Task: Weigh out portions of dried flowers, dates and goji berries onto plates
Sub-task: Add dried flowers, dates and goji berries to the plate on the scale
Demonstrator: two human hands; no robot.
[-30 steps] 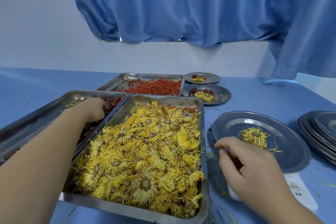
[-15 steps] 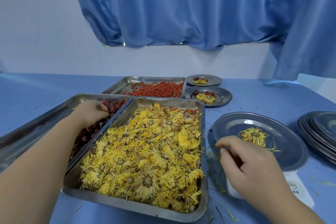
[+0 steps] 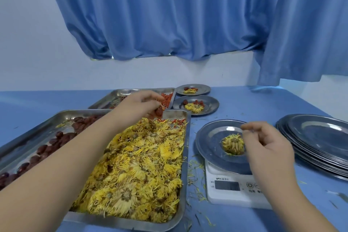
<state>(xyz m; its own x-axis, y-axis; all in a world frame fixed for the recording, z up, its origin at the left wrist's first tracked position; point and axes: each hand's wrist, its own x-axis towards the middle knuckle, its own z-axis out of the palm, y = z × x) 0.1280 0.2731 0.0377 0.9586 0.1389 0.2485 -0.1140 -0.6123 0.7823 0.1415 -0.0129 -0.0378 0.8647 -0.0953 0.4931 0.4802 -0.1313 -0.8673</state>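
Note:
My left hand [image 3: 143, 106] holds dark red dates [image 3: 159, 112] above the far end of the tray of dried yellow flowers [image 3: 139, 167]. The date tray [image 3: 43, 137] lies to the left, the goji berry tray [image 3: 167, 98] behind. A steel plate [image 3: 211, 141] with one dried flower [image 3: 232, 144] sits on a white scale [image 3: 231, 186]. My right hand [image 3: 267, 143] hovers over that plate's right side, fingers loosely curled, thumb and forefinger close together; whether they pinch anything is unclear.
Two filled plates, the nearer [image 3: 195, 106] and the farther [image 3: 193, 90], stand behind the scale. A stack of empty steel plates [image 3: 320, 137] sits at the right. Loose petals litter the blue tabletop [image 3: 263, 103] around the scale. Blue curtains hang behind.
My left hand has lifted out of the date tray with dates and moved right, over the flower tray's far end. My right hand has risen from the plate's near rim to above its right side.

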